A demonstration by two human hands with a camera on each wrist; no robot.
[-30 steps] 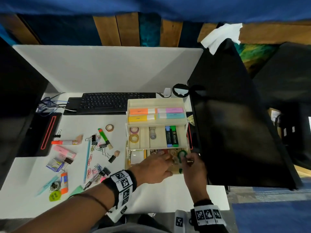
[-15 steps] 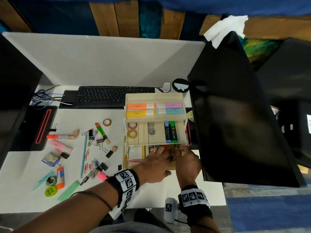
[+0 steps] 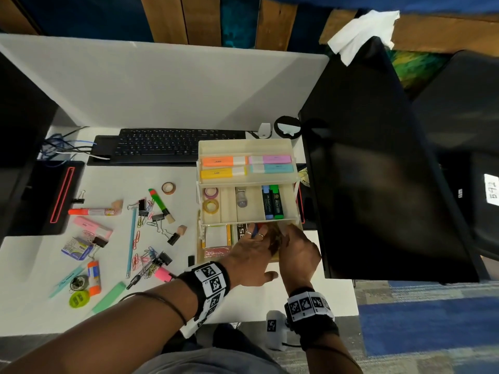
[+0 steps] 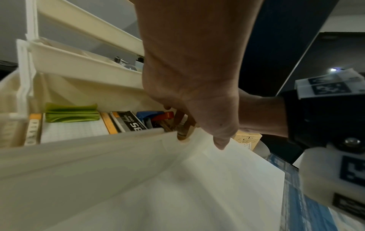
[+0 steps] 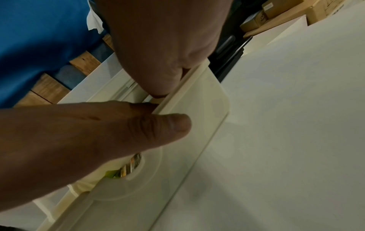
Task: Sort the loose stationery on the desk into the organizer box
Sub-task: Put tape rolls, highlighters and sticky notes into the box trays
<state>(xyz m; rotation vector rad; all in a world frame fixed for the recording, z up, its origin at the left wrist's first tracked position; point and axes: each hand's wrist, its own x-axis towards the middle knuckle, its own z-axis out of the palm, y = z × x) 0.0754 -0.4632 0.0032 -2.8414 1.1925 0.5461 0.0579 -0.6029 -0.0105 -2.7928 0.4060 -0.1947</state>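
Observation:
The cream tiered organizer box [image 3: 244,143] stands open right of the desk's centre. Highlighters lie in its top tier, tape rolls and two markers in the middle tier. My left hand [image 3: 253,244] reaches into the bottom tier beside a staple box [image 4: 130,123] and a blue and red item [image 4: 156,116]; its fingers dip behind the front wall [image 4: 98,156]. My right hand [image 3: 295,247] is next to it in the same right compartment, with its thumb on the rim [image 5: 197,109] and its fingers hidden. Loose stationery lies to the left: a green highlighter [image 3: 161,205], a tape roll [image 3: 168,188], a blue pencil [image 3: 131,244] and paper clips [image 3: 143,260].
A black keyboard [image 3: 167,145] lies behind the loose items. A large black monitor [image 3: 378,171] stands close against the box's right side. A black device with a red stripe [image 3: 54,198] sits at the left edge. The desk's front edge runs just below my wrists.
A second ago my right hand held a green ring above the bottom tier; the ring is no longer in sight. Both hands have pushed deeper into that tier.

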